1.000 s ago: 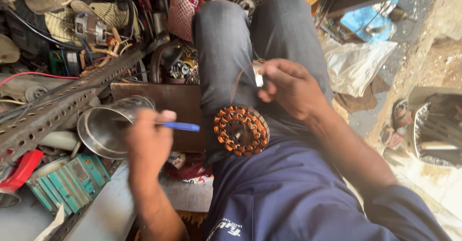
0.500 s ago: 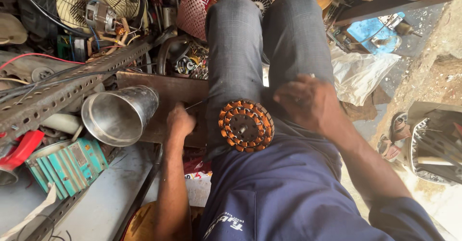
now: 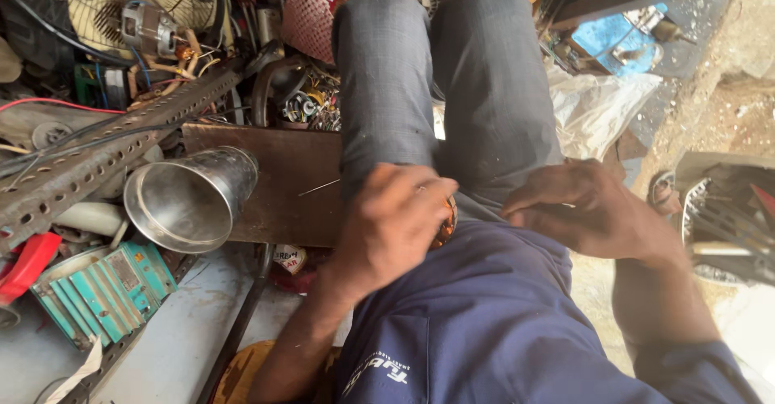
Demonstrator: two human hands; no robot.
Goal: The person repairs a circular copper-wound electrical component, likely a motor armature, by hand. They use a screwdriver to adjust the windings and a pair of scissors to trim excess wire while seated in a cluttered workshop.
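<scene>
I sit with my legs in grey trousers (image 3: 452,73) stretched out. On my lap lies a round copper-wound motor coil (image 3: 446,220), almost wholly hidden. My left hand (image 3: 391,226) covers the coil from above, fingers curled over it. My right hand (image 3: 589,206) rests on my lap just right of the coil, fingers bent and pointing left; whether it touches the coil I cannot tell. No pen shows in either hand.
A shiny steel cup (image 3: 190,198) lies on its side on a brown board (image 3: 295,182). A perforated metal angle bar (image 3: 105,150) runs diagonally at left. A green ribbed box (image 3: 101,291), a small motor (image 3: 149,25), a white plastic bag (image 3: 593,109) and scrap surround me.
My left hand, which held a blue pen beside the coil, has moved right and now covers the coil. My right hand has dropped from above the coil to my lap.
</scene>
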